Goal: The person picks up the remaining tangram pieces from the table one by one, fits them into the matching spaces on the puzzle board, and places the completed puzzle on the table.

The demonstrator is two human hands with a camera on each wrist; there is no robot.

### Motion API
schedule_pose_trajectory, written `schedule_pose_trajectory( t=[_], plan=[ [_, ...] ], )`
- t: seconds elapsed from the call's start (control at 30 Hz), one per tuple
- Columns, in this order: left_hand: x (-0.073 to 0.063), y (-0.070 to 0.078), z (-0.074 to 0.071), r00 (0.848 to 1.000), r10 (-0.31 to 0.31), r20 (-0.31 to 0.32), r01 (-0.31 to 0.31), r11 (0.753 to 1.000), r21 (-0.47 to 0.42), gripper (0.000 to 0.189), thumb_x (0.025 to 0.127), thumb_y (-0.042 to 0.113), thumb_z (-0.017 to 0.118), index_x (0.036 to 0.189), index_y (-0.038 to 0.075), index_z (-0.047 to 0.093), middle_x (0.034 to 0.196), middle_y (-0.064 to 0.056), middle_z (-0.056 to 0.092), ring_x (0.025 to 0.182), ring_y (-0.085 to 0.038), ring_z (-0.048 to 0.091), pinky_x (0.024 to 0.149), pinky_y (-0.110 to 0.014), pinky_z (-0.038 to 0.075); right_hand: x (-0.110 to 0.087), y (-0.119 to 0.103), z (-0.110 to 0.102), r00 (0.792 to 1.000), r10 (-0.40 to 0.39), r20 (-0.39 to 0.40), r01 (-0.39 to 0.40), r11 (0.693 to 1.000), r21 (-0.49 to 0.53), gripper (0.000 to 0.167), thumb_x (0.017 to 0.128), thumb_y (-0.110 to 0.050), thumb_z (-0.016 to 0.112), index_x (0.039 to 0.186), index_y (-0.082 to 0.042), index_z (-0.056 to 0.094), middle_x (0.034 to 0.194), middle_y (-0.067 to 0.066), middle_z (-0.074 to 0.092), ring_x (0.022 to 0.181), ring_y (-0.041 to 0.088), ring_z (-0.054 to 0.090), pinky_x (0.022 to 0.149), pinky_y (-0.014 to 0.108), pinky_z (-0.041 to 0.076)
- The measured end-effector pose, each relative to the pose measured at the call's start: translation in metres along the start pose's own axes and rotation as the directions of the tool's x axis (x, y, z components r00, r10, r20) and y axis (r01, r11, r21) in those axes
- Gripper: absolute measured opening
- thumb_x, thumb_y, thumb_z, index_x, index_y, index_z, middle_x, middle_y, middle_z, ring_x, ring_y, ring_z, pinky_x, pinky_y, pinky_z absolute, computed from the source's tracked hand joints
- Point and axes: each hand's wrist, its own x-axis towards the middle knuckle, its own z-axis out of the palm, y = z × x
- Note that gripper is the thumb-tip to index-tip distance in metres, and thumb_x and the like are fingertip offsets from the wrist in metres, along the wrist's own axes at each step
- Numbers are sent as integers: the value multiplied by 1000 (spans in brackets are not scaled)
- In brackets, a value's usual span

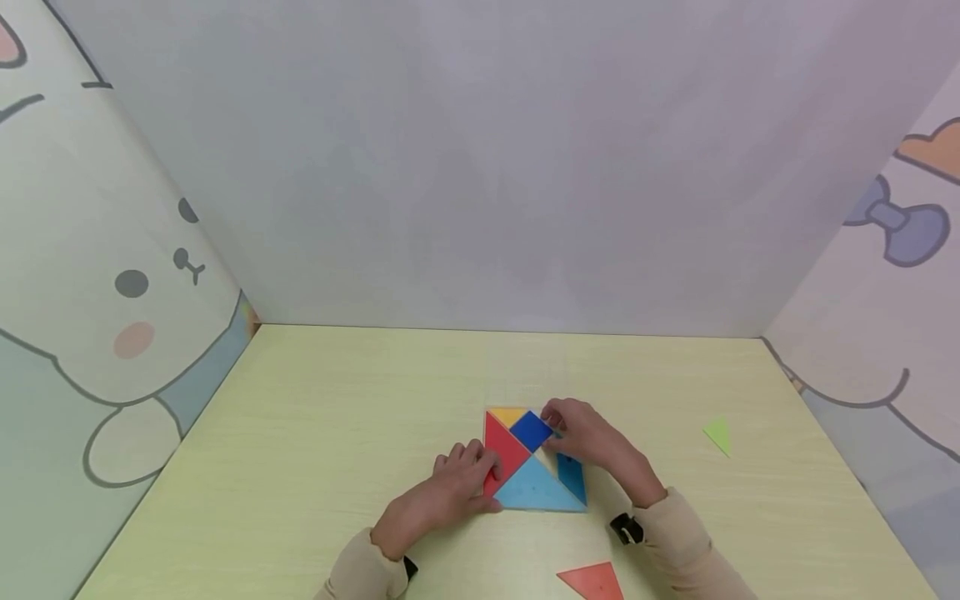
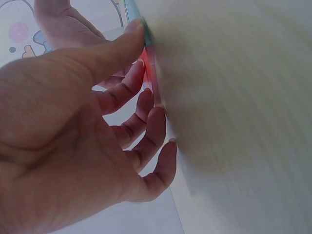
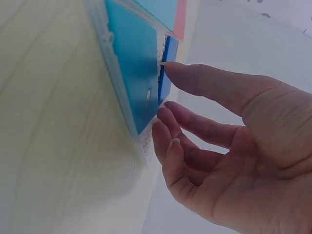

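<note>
Closest in: two beige sleeves [image 1: 696, 546], soft-looking cloth, cuffs bunched; black strap [image 1: 627, 528] at the right wrist. Between the sleeves, on the near side of both grips, a loose red triangle [image 1: 596, 582], smooth and flat, cut off by the lower view edge.

Right hand [image 1: 585, 435]: thumb and fingertips pinch the dark blue square [image 1: 532, 432] about one corner. The square lies just left of that grip, turned on its point, flat-faced, straight-sided, over the far part of a shallow tray [image 1: 547, 460]. Beneath the grip, toward the wearer, a mid-blue piece [image 3: 136, 63], slant-edged, slick, with a small pale oval mark; speckled, rough-looking tray ground shows beside it.

Left hand [image 1: 450, 489]: fingers loosely bent, clasping nothing; fingertips rest at the large red triangle [image 1: 506, 446], thumb at the tray's near-left corner. Right of this hand, a large light blue triangle [image 1: 538, 487], long side along the near edge. Beyond, left of the square, a yellow piece [image 1: 507, 415], partly covered.

Well right of the right grip, a small lime-green triangle [image 1: 719, 437]. Under everything, pale table [image 1: 315, 417] with fine wood grain. Beyond both hands, smooth grey wall [image 1: 480, 167].
</note>
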Motion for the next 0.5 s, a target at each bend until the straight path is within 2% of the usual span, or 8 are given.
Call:
schedule_pose_trajectory(
  t=[0.17,0.5],
  plan=[
    [1,1,0,1000,-17,5,17,1000,5,36,91,33,79,112,22,52,105,2,42,102,-17,40,79,-34,31,1,1,1,1000,3,-12,-3,1000,-2,31,88,-5,80,114,1,65,103,9,65,95,23,61,82,39,57],
    [1,0,1,1000,-9,5,9,1000,3,36,91,32,79,111,21,52,105,2,41,101,-17,39,79,-34,30,-1,9,0,999,-34,-30,34,999,11,28,91,-8,78,115,0,66,104,8,66,97,24,62,84,41,56]
  ],
)
